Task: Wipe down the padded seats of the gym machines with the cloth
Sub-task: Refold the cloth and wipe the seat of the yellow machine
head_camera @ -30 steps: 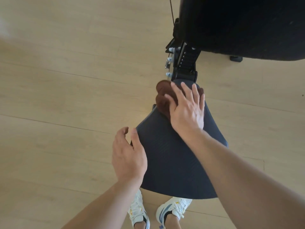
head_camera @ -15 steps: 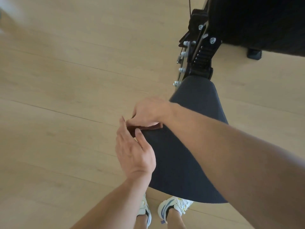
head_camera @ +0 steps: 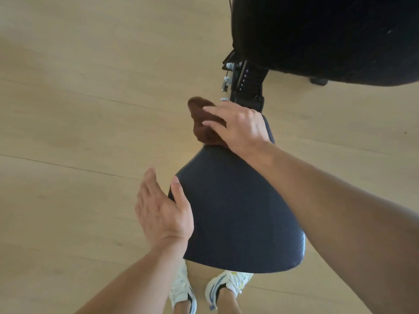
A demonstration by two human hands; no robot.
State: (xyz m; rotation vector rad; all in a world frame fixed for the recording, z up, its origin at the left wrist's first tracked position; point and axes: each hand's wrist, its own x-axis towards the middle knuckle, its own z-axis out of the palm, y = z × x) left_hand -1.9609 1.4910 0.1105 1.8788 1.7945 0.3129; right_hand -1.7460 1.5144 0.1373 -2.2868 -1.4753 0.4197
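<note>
Below your hands, at the bottom of the view, your shoes (head_camera: 226, 285) stand on the floor (head_camera: 79, 109) just behind the wide end of the seat (head_camera: 238, 211).

Nearest you, your left hand (head_camera: 163, 211) rests against the seat's left edge. Its fingers are straight and together, the thumb lies along the pad's rim, and it grips nothing; it looks to be steadying the seat.

Ahead of that hand and to its right, your right hand (head_camera: 240, 128) lies palm down on the cloth (head_camera: 200, 121) at the narrow far end of the seat. The fingers are spread and flat, pressing the cloth onto the pad rather than curling round it. The cloth is bunched under and just left of your fingertips, and part of it hangs past the seat's left edge.

As for progress, you look to be mid-wipe on this seat. The pad shows no streaks or damp marks, so you cannot tell from here which parts are done. By my reckoning the broad near part, between your two hands, may yet need a pass.

Beyond your right hand, the bracket (head_camera: 246, 87) rises to a large black pad (head_camera: 317, 35). That pad and any other machines are left, as far as this view shows.
</note>
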